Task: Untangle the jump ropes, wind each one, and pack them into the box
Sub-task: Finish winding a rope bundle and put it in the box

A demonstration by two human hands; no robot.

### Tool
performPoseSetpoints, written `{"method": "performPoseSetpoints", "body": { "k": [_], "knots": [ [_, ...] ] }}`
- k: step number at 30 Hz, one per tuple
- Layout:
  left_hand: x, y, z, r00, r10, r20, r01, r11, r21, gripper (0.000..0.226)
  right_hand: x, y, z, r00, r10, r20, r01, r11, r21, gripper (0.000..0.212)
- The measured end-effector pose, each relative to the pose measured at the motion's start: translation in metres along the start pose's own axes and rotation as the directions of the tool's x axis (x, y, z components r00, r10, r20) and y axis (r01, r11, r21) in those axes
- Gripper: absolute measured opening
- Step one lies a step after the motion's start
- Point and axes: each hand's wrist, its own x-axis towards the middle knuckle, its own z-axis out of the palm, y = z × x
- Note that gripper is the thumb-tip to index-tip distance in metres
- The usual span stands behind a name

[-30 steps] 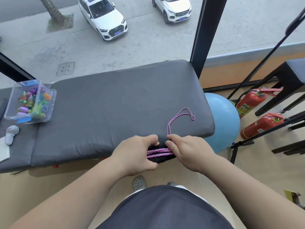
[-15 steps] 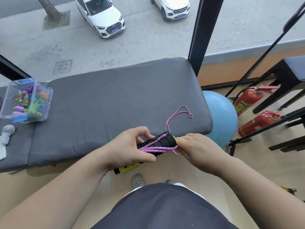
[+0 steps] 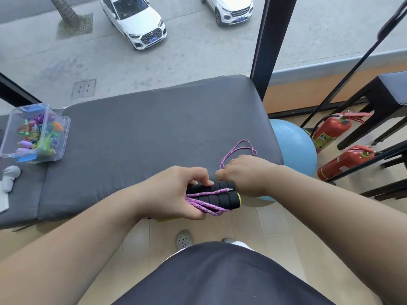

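Fingers: left hand [image 3: 174, 192] grips the handles [image 3: 222, 198]; right hand [image 3: 244, 175] curled, seemingly pinching the purple rope [image 3: 210, 192].
Axis: handles lie left-right.
Loose loop [image 3: 246, 140]: on table [image 3: 154, 133], just above the right hand, which is nearer.

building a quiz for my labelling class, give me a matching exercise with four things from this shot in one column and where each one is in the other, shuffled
Things
1. foam handles
2. pink rope loop
3. clear box
4. blue ball

Places
A. low down, past the right end of the bench
B. on the bench, far left of the view
C. gripped in the left hand
D. on the cushion, running up from the right hand

Pairs: 1-C, 2-D, 3-B, 4-A
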Motion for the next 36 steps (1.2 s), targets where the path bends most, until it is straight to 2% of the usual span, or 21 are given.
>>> {"method": "performPoseSetpoints", "body": {
  "k": [2, 4, 6, 9, 11, 15, 20, 23, 25, 27, 29, 32, 36],
  "knots": [
    [-0.003, -0.003, -0.002, 0.999, -0.022, -0.041, 0.016, 0.989, -0.148, 0.039, 0.001, 0.0, 0.007, 0.999, 0.048, 0.023, -0.049, 0.997, 0.064, 0.015],
    [-0.005, -0.008, -0.003, 0.998, -0.026, -0.048, 0.018, 0.987, -0.159, 0.039, -0.003, 0.003, 0.009, 0.996, 0.08, 0.031, -0.084, 0.984, 0.156, 0.006],
    [-0.006, -0.016, 0.0, 0.999, -0.038, -0.03, 0.035, 0.995, -0.088, 0.041, -0.006, 0.007, 0.005, 0.997, 0.078, -0.011, -0.075, 0.979, 0.188, 0.007],
    [-0.007, -0.025, 0.004, 0.998, -0.067, 0.003, 0.067, 0.998, 0.007, 0.043, -0.005, 0.009, -0.007, 0.998, 0.037, -0.059, -0.031, 0.993, 0.11, 0.011],
    [-0.005, -0.026, 0.005, 0.997, -0.056, 0.043, 0.05, 0.99, 0.129, 0.044, -0.002, 0.008, -0.014, 0.998, 0.023, -0.051, -0.02, 0.998, 0.065, 0.014],
    [0.001, -0.022, 0.004, 0.991, -0.058, 0.122, 0.015, 0.945, 0.326, 0.045, 0.002, 0.003, -0.027, 1.0, 0.028, -0.014, -0.028, 1.0, 0.012, 0.011],
    [0.006, -0.023, 0.003, 0.996, -0.022, 0.082, -0.027, 0.83, 0.557, 0.045, 0.003, -0.009, -0.031, 0.998, 0.051, -0.025, -0.05, 0.998, 0.025, 0.006],
    [0.005, -0.025, 0.005, 0.997, 0.048, 0.059, -0.072, 0.851, 0.521, 0.048, 0.002, -0.008, -0.03, 0.991, 0.119, -0.063, -0.116, 0.992, 0.05, 0.008],
    [0.001, -0.028, 0.004, 0.997, 0.079, 0.006, -0.075, 0.902, 0.425, 0.048, 0.001, -0.002, -0.03, 0.974, 0.219, -0.063, -0.211, 0.971, 0.112, 0.013],
    [-0.005, -0.031, 0.003, 0.993, 0.112, -0.047, -0.094, 0.956, 0.278, 0.046, -0.001, 0.004, -0.025, 0.962, 0.272, -0.008, -0.267, 0.949, 0.17, 0.018],
    [-0.008, -0.031, 0.005, 0.988, 0.146, -0.051, -0.131, 0.964, 0.23, 0.046, -0.002, 0.004, -0.02, 0.959, 0.279, 0.053, -0.283, 0.927, 0.245, 0.023],
    [-0.006, -0.03, 0.014, 0.987, 0.163, 0.001, -0.154, 0.93, 0.335, 0.048, 0.0, -0.002, -0.021, 0.959, 0.267, 0.095, -0.283, 0.916, 0.283, 0.029],
    [0.0, -0.033, 0.012, 0.998, 0.044, 0.041, -0.059, 0.868, 0.492, 0.048, 0.001, -0.01, -0.036, 0.967, 0.254, 0.023, -0.251, 0.933, 0.259, 0.033]
  ]
}}
